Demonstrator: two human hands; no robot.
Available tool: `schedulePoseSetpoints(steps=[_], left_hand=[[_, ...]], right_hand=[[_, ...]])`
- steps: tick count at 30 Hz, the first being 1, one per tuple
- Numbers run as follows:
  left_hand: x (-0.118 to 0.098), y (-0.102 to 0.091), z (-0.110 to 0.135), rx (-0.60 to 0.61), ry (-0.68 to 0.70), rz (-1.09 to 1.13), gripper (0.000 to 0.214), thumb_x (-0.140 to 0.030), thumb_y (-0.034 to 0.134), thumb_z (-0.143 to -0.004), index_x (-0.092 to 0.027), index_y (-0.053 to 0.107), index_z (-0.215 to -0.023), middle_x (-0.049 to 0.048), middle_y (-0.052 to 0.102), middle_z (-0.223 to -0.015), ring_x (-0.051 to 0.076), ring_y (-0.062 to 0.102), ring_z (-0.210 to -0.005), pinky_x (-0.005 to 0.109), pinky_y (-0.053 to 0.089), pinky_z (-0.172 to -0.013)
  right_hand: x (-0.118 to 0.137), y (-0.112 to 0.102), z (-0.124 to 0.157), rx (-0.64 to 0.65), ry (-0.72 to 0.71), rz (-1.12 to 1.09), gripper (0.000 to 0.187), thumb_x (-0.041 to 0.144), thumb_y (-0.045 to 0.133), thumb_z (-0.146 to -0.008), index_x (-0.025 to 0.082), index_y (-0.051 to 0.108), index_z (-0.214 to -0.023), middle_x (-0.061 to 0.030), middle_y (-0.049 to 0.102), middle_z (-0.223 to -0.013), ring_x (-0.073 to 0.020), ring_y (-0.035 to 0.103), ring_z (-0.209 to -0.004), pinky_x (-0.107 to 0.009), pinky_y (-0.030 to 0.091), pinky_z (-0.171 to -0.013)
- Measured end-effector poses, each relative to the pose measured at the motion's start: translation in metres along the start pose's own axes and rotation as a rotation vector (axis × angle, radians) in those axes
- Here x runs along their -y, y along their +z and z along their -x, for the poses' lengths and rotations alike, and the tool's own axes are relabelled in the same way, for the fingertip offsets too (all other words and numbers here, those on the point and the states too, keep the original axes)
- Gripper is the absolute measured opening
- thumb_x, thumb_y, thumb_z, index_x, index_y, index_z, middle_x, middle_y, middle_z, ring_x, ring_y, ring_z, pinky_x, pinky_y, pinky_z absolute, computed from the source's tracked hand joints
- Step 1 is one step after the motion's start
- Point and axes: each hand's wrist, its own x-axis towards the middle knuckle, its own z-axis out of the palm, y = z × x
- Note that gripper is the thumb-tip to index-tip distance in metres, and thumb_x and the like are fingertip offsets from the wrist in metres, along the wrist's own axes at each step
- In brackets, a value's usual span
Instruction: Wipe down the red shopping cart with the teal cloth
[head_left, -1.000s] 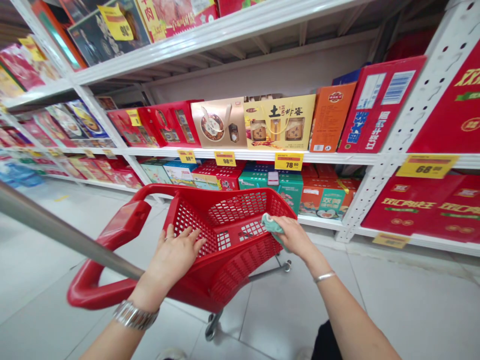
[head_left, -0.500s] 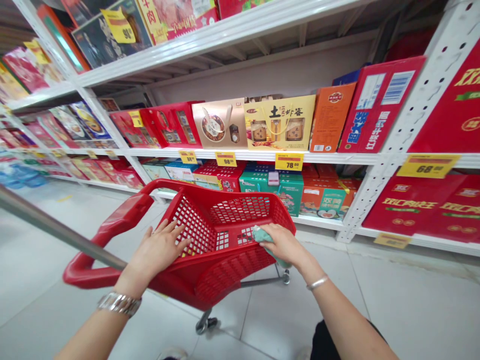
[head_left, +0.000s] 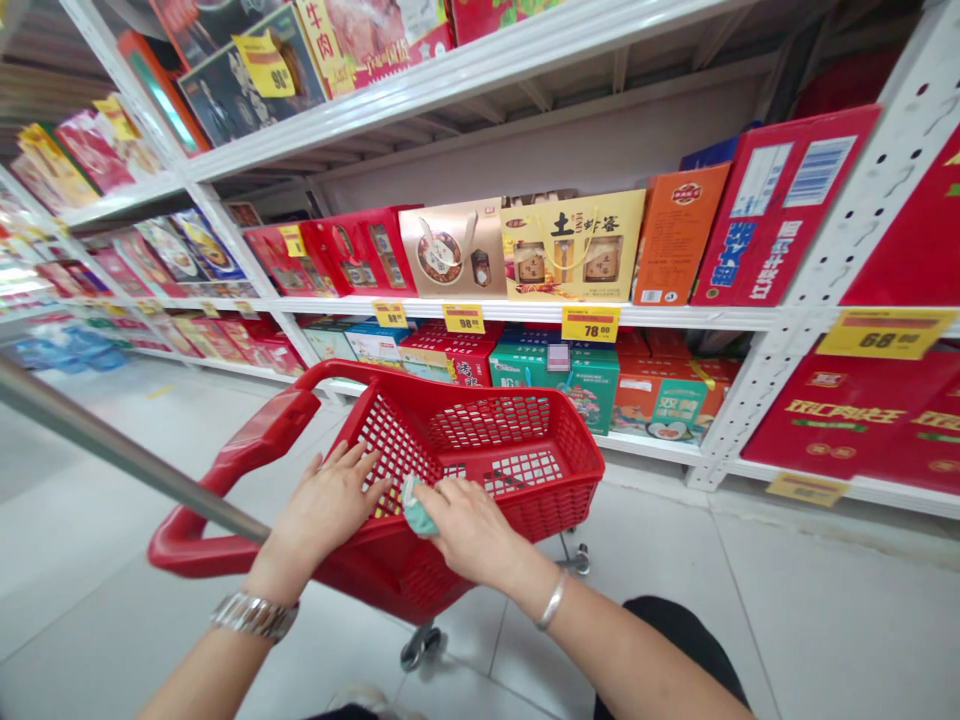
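Note:
A red plastic shopping cart point(head_left: 555, 515) with perforated basket walls stands in front of me, its handle towards the left. My left hand point(head_left: 330, 505) rests on the basket's near left rim, fingers stretched out and holding nothing. Close beside it, my right hand point(head_left: 469, 525) is closed around a pale green cloth point(head_left: 418, 508), pressed on the near rim of the basket. The palm side of the right hand and part of the cloth are hidden.
A grey metal pole point(head_left: 135, 445) slants across the left side, over the cart's handle. Behind the cart run white shelves point(head_left: 697, 317) with boxed goods, among them a yellow gift box point(head_left: 574, 250), and yellow price tags. Pale tiles point(head_left: 810, 600) cover the floor.
My right hand has slid left along the near rim with the cloth, from the basket's right end to close by my left hand. The left hand stays on the rim. The view has shifted slightly.

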Motion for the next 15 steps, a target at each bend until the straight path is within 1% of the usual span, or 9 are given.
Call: schedulePoseSetpoints(steps=[2,5,8,12,14,15], left_hand=[[-0.002,0.000,0.004,-0.021,0.011,0.017,0.046,-0.036,0.048,-0.094,-0.015,0.065,-0.131,0.0175,0.058,-0.145,0.035,0.050,-0.138,0.058,0.038,-0.114],[-0.003,0.000,0.009,-0.038,0.030,0.020,0.044,-0.037,0.050,-0.094,-0.016,0.067,-0.129,0.0166,0.062,-0.140,0.035,0.053,-0.135,0.055,0.039,-0.114],[-0.005,0.001,0.012,-0.054,0.059,0.010,0.042,-0.036,0.050,-0.094,-0.017,0.069,-0.126,0.0154,0.066,-0.136,0.035,0.055,-0.132,0.054,0.039,-0.113],[-0.006,0.005,0.014,-0.120,0.108,0.035,0.039,-0.034,0.047,-0.095,-0.018,0.072,-0.119,0.0130,0.071,-0.127,0.032,0.062,-0.123,0.051,0.039,-0.113],[-0.006,0.007,0.015,-0.132,0.133,0.051,0.039,-0.035,0.046,-0.095,-0.018,0.073,-0.116,0.0121,0.073,-0.124,0.032,0.063,-0.121,0.051,0.039,-0.113],[-0.006,0.008,0.014,-0.132,0.143,0.059,0.039,-0.037,0.046,-0.095,-0.018,0.073,-0.115,0.0120,0.073,-0.123,0.031,0.064,-0.120,0.051,0.039,-0.113]], right_hand=[[-0.003,-0.002,0.001,0.007,-0.015,-0.032,0.047,0.023,0.058,-0.095,0.021,0.048,-0.141,-0.0101,0.064,-0.115,-0.0246,0.060,-0.107,-0.039,0.049,-0.095],[-0.014,-0.010,0.006,0.032,-0.018,-0.094,0.050,0.031,0.066,-0.093,0.023,0.050,-0.139,-0.0091,0.065,-0.117,-0.0248,0.062,-0.109,-0.038,0.048,-0.096],[-0.031,-0.019,0.017,0.043,0.004,-0.151,0.050,0.027,0.071,-0.090,0.025,0.053,-0.137,-0.0084,0.066,-0.120,-0.0235,0.063,-0.111,-0.036,0.048,-0.096],[-0.063,-0.029,0.035,0.045,0.081,-0.190,0.048,0.020,0.073,-0.085,0.025,0.060,-0.131,-0.0080,0.068,-0.120,-0.0231,0.064,-0.111,-0.035,0.048,-0.096],[-0.085,-0.035,0.046,-0.004,0.131,-0.244,0.044,0.018,0.072,-0.083,0.025,0.064,-0.126,-0.0078,0.070,-0.121,-0.0235,0.064,-0.113,-0.036,0.048,-0.098],[-0.097,-0.039,0.051,-0.063,0.161,-0.297,0.041,0.019,0.071,-0.083,0.025,0.065,-0.124,-0.0075,0.070,-0.121,-0.0235,0.064,-0.113,-0.037,0.048,-0.099]])
